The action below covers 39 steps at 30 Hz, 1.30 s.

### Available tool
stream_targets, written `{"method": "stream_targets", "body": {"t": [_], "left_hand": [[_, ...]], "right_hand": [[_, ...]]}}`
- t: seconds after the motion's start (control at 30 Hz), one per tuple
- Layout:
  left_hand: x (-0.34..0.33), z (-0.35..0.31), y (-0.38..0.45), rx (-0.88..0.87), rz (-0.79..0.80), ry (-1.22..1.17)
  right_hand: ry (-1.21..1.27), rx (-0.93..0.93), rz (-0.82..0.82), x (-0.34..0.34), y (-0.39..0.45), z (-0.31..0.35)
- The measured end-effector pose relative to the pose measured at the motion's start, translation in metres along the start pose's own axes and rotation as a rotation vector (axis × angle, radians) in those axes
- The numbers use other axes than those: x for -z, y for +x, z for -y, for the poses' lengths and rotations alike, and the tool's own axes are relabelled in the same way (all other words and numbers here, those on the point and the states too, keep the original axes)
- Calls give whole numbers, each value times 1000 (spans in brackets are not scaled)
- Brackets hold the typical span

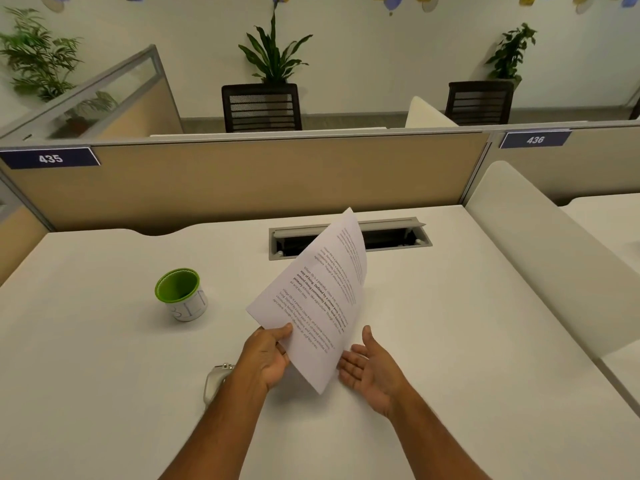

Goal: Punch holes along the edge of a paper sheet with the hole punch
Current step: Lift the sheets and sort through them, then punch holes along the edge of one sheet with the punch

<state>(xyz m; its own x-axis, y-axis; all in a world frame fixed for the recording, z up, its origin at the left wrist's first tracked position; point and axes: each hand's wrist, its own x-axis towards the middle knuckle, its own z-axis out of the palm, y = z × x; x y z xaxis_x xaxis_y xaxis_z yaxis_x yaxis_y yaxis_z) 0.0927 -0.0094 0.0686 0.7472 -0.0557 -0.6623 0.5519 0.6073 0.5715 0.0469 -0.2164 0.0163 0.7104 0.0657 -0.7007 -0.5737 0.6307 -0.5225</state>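
head view: a printed paper sheet (317, 299) is held tilted above the white counter (104, 341), its near end low by the hands and its far corner raised toward the cable hatch (349, 237) at the back of the counter. no holes are visible along any edge of the sheet, so the punching appears not yet begun; the sheet still has to be fed into the punch and pressed along its edge. a pale metal object (213, 382), probably the hole punch, lies on the counter just left of the sheet's near end and is partly hidden by the left forearm, so its make cannot be told for sure.

the left hand (268, 358) is clamped on the sheet's near left edge, thumb on top of the page and fingers curled beneath. the right hand (372, 367) is spread apart, palm up, fingers reaching toward the sheet's near right edge; whether the fingertips touch the paper cannot be told, and it grips nothing.

a green-lined mug (180, 294) stands on the counter well left of the sheet, apart from both hands.
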Motion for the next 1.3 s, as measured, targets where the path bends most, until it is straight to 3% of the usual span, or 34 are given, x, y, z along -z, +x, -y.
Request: {"method": "stream_targets", "body": {"t": [0.13,0.23,0.5,0.73,0.83,1.03,1.13,1.23,1.3], "left_hand": [[3,5,-5,65,-40,-54],[12,14,-6,105,-115,-46],[36,58,-19,158,-312,47],[44,69,-21,120,-327,161],[47,61,-27,132,-274,344],[56,20,-35,132,-99,965],[64,-10,-35,-45,-218,1117],[82,-40,-30,-347,-509,1309],[102,-52,-22,-369,-594,1367]], "right_hand": [[147,74,67,-2,-1,-1],[170,181,-7,6,-2,4],[-235,216,-284,25,-2,8],[-415,259,-410,25,3,6],[-511,282,-480,28,5,8],[-632,302,-536,34,8,15],[-636,298,-526,38,8,18],[-644,298,-495,39,8,19],[-655,297,-461,38,7,21]]}}
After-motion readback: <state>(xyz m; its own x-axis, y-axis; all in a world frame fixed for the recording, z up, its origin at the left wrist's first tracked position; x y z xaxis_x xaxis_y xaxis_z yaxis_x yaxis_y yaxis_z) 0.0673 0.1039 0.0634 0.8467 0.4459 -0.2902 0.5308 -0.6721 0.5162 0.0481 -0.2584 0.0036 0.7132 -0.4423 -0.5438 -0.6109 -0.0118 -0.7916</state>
